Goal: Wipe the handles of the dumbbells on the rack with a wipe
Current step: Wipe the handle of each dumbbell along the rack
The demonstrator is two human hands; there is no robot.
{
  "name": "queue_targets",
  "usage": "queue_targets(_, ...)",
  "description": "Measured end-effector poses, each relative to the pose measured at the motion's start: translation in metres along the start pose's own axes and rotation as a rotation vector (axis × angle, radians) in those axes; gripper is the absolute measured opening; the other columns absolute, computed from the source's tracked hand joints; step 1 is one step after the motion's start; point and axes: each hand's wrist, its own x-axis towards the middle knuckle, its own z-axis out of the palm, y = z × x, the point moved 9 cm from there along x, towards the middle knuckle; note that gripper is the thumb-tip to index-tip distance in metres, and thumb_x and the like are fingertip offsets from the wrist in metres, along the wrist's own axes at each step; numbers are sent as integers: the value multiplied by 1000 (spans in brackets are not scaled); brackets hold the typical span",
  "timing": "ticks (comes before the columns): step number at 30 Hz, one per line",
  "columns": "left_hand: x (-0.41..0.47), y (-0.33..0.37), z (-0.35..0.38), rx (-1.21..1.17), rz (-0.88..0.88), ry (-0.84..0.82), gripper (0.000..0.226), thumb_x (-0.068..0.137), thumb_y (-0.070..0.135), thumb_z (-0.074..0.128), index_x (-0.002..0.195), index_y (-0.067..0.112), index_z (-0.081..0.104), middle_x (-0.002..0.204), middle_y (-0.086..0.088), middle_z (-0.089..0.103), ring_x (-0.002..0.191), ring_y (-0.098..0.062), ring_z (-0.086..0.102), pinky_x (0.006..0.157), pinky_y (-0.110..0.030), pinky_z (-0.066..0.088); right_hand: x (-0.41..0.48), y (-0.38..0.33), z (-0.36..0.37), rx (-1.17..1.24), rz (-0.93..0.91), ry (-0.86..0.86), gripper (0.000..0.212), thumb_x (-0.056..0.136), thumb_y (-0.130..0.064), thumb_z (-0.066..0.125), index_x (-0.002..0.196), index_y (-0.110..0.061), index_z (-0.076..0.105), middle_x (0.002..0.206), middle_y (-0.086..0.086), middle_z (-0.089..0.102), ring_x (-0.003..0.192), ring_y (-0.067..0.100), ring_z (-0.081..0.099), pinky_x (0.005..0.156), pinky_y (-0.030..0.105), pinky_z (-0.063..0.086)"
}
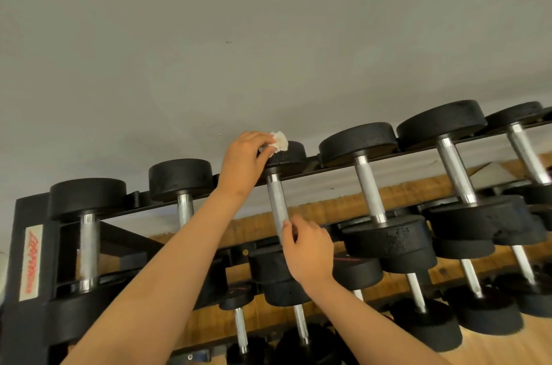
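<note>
Two hands: both are being held up at the top tier of the dumbbell rack (30, 209), on the third dumbbell (288, 152) from the left.
Left hand (243, 163): fingers are being kept curled, with the wipe pinched between thumb and fingertips.
Wipe (279, 140): white and crumpled, it is being held against the upper edge of that dumbbell's far black head, above the handle and not on it.
Right hand (309, 248): thumb and fingers are being curled around the near end of the handle, just above the near head.
Handle (276, 200): knurled steel, it is being left bare between the two hands.
Top tier: six dumbbells are being carried side by side, with black round heads and steel handles running toward the camera.
Lower tiers: smaller dumbbells (475, 278) are being stored below, partly hidden by the arms.
Rack label (30, 263): white with red lettering, too blurred to be read.
Backdrop: a grey wall (209, 36) is being seen behind the rack, and wooden boards (343, 209) through its gaps.
</note>
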Motion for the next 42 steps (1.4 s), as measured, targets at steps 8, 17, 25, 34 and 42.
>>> queue_targets(8, -21, -8, -4, -34, -13, 67, 17, 88, 14, 69, 103, 8, 73, 108, -4, 70, 102, -16, 63, 93, -26, 49, 0, -1, -2, -12, -17, 38, 41, 94, -42, 28, 70, -24, 56, 57, -15, 39, 50, 4, 39, 53, 24, 33)
queue_targets(17, -53, -15, 0, -118, -150, 211, 14, 87, 11, 70, 100, 8, 73, 110, -4, 70, 105, -10, 61, 96, -13, 44, -1, 0, -1, 0, -19, 7, 34, 93, -43, 27, 69, -29, 46, 54, -17, 33, 49, 1, 35, 55, 23, 31)
queue_targets(25, -51, -28, -4, -226, -277, 282, 16, 89, 11, 67, 105, 9, 71, 112, 1, 67, 100, -2, 59, 91, -7, 43, -1, 4, 5, 32, -12, -15, 41, 93, -45, 25, 71, -26, 54, 57, -14, 44, 52, 5, 44, 54, 28, 43)
queue_targets(34, -35, -41, -13, -242, -321, 309, 5, 90, 13, 66, 94, 12, 70, 109, 5, 64, 103, -8, 59, 91, -14, 46, -1, 3, 3, 53, -20, -11, 38, 93, -45, 26, 71, -27, 51, 57, -14, 42, 52, 7, 44, 54, 26, 40)
queue_targets(42, -44, -44, -6, -272, -308, 279, 6, 90, 14, 67, 96, 12, 69, 105, 3, 62, 98, -11, 58, 87, -21, 50, 0, 1, 0, 47, -41, 29, 37, 93, -39, 31, 68, -25, 54, 54, -16, 38, 49, 5, 41, 51, 24, 36)
